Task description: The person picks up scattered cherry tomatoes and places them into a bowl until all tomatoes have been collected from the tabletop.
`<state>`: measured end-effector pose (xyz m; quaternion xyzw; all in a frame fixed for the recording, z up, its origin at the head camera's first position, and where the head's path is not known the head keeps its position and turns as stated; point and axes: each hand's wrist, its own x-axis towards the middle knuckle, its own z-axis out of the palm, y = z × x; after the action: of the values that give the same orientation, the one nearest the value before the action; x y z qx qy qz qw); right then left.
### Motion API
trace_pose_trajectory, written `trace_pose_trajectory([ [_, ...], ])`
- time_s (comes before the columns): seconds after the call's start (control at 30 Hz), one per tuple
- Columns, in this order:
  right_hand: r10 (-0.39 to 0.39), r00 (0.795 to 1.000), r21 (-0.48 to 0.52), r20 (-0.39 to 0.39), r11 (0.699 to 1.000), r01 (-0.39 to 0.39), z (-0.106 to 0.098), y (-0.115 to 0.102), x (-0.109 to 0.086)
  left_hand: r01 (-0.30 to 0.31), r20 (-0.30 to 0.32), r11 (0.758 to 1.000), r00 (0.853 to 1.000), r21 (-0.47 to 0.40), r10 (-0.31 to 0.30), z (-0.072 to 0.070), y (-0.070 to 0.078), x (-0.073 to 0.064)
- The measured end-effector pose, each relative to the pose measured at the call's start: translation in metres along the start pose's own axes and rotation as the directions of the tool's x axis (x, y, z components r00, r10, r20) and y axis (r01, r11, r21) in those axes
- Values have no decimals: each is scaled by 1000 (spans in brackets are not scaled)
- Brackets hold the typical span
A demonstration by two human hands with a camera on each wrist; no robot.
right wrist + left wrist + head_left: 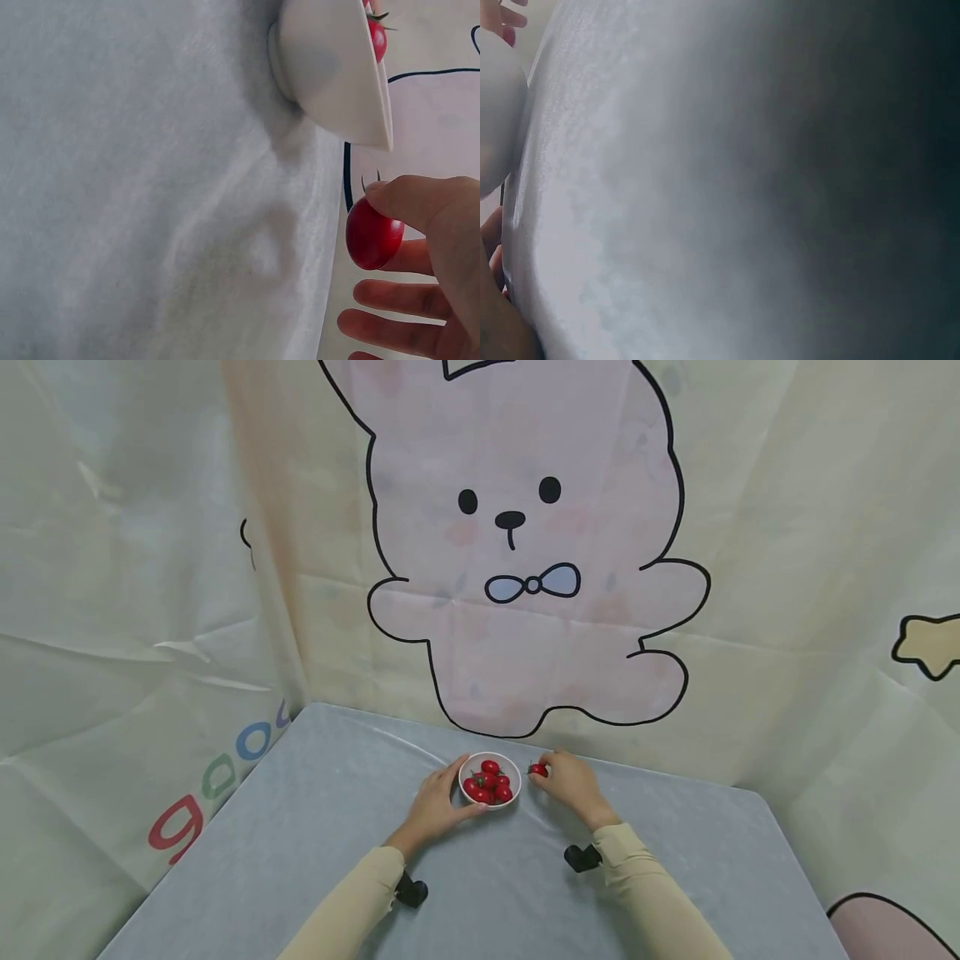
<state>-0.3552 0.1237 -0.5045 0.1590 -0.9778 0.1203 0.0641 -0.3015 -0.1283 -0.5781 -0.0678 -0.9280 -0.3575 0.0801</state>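
Note:
A white bowl (489,755) with several red cherry tomatoes (487,782) in it stands near the far edge of the table. My left hand (437,806) holds the bowl's left side, fingers around the far side and thumb at the near rim. Just right of the bowl, my right hand (572,785) pinches one cherry tomato (374,234) with a green stem between thumb and index finger, above the cloth. In the right wrist view the other fingers are spread apart from it. The left wrist view shows only part of the bowl (499,112) and a bit of the left hand (502,315).
A grey-blue cloth covers the table (480,893). Behind it hangs a curtain (525,652) with a bear drawing, close to the table's far edge. Light fabric walls also stand at left and right. Black wrist mounts (582,858) sit under both forearms.

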Motion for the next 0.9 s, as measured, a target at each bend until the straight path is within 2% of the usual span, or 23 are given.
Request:
trace_pose_trajectory([
  [0.27, -5, 1000, 21, -31, 1000, 5, -1, -3, 0, 14, 5, 1000, 1000, -7, -14, 1, 3, -2],
  [0.53, -25, 997, 18, -70, 1000, 26, -8, -9, -1, 2, -4, 1000, 1000, -15, -3, 0, 5, -2],
  [0.9, -37, 997, 31, -65, 999, 39, -13, -19, -1, 10, -2, 1000, 1000, -15, -10, 0, 2, 0],
])
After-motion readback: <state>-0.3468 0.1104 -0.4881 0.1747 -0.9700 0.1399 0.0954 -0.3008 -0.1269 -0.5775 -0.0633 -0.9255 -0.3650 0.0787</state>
